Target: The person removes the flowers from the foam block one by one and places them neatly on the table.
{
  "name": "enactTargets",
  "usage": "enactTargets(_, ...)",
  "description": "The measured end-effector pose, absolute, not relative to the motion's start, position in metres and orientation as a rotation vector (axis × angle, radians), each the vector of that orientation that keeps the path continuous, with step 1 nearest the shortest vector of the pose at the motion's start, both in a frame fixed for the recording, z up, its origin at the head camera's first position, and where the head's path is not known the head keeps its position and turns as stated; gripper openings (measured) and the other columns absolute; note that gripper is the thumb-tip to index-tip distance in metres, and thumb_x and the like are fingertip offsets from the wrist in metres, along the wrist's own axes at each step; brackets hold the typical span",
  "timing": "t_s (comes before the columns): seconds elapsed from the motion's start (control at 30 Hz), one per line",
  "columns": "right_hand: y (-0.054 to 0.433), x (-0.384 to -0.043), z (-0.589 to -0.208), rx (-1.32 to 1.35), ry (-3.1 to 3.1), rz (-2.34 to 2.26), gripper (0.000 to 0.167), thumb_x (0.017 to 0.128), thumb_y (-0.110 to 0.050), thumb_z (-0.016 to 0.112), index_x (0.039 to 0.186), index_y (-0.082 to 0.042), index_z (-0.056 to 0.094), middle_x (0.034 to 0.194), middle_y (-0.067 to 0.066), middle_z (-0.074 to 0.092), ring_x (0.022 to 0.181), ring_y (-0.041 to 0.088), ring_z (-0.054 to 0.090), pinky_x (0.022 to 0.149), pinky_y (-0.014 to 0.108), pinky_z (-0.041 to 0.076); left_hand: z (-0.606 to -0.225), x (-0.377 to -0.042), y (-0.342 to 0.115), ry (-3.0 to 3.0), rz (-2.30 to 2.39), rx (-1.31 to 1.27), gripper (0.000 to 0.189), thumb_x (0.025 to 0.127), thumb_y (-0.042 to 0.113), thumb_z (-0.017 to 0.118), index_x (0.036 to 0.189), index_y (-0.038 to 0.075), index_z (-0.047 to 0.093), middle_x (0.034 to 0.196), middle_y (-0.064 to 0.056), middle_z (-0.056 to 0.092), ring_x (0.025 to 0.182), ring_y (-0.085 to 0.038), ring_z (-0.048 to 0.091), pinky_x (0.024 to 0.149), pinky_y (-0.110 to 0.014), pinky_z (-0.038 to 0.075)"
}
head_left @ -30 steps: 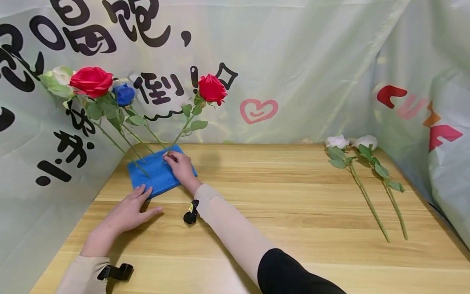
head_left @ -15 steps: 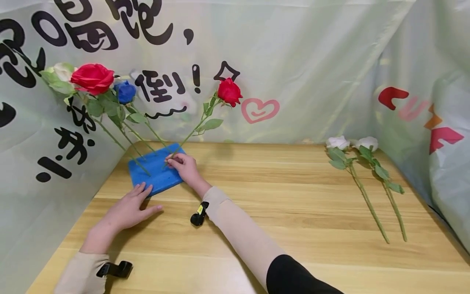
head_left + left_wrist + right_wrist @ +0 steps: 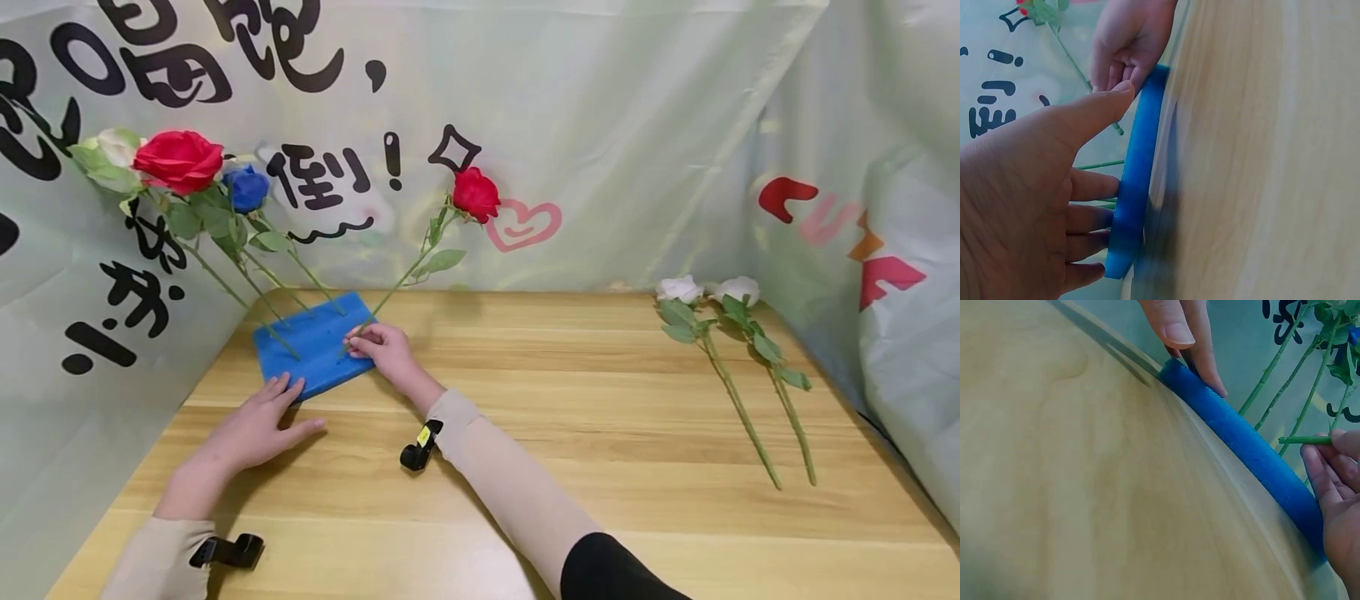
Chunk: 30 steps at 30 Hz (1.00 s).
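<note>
My right hand [image 3: 388, 354] pinches the lower stem of a red rose [image 3: 476, 194], which leans to the right over the blue foam board [image 3: 318, 373]. In the right wrist view the cut end of that stem [image 3: 1294, 440] sticks out free beyond the fingertips, apart from the board. My left hand [image 3: 251, 429] rests its straight fingertips on the board's near left edge, thumb spread away. Several flowers stand in the board, tilted left: a large red rose [image 3: 180, 162], a blue rose [image 3: 246, 189] and a pale greenish-white one [image 3: 112, 158]. Small dark holes show on the board.
Two white roses [image 3: 680, 289] with green stems lie on the wooden table [image 3: 585, 400] at the right. A printed cloth [image 3: 600, 125] hangs behind and along both sides. Each wrist wears a small black camera [image 3: 422, 446].
My right hand has shifted slightly right and nearer with the red rose, whose bloom has swung right and a little lower. The left hand stays at the board's edge.
</note>
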State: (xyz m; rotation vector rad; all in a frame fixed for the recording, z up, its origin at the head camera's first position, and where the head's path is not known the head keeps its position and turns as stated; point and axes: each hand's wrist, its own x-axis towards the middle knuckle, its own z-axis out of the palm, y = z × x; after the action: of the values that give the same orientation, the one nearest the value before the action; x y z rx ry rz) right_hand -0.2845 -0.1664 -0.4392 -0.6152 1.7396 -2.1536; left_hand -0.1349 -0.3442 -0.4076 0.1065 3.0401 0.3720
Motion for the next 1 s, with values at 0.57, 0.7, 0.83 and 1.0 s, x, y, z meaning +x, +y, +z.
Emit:
enactTargets(0.57,-0.134,-0.263,-0.447,-0.543,1.728,-2.175,0.018,0.092,0.005,0.059,0.106,0.015,0.065,0.110,0.031,0.068,0.089,0.020,0.073,0.087,0.038,0.059,-0.407,-0.134,-0.343,3.036,0.379,0.119,0.095,0.087,0.066,0.056,0.149,-0.003,0.034,0.153,-0.037,0.023,0.140,-0.055,0.024,0.109,-0.070,0.026)
enactTargets(0.7,-0.122,-0.257,-0.446,-0.520,1.729,-2.189,0.018,0.092,0.006,0.059,0.106,0.016,0.064,0.110,0.031,0.068,0.089,0.021,0.073,0.086,0.037,0.059,-0.408,-0.135,-0.343,3.036,0.374,0.125,0.096,0.087,0.066,0.056,0.149,-0.003,0.033,0.153,-0.037,0.023,0.140,-0.056,0.023,0.109,-0.070,0.025)
enactTargets(0.83,-0.109,-0.248,-0.446,-0.489,1.708,-2.199,0.018,0.091,0.008,0.059,0.103,0.020,0.061,0.112,0.033,0.067,0.085,0.018,0.072,0.086,0.036,0.059,-0.409,-0.136,-0.343,3.028,0.377,0.127,0.096,0.087,0.067,0.055,0.150,-0.003,0.032,0.153,-0.037,0.022,0.141,-0.056,0.022,0.109,-0.071,0.025)
enactTargets(1.0,-0.093,-0.238,-0.446,-0.480,1.716,-2.169,0.017,0.091,0.008,0.059,0.103,0.020,0.062,0.109,0.034,0.067,0.080,0.012,0.071,0.083,0.034,0.060,-0.407,-0.135,-0.342,3.019,0.375,0.130,0.096,0.087,0.066,0.055,0.149,-0.004,0.032,0.153,-0.038,0.022,0.140,-0.056,0.022,0.108,-0.071,0.025)
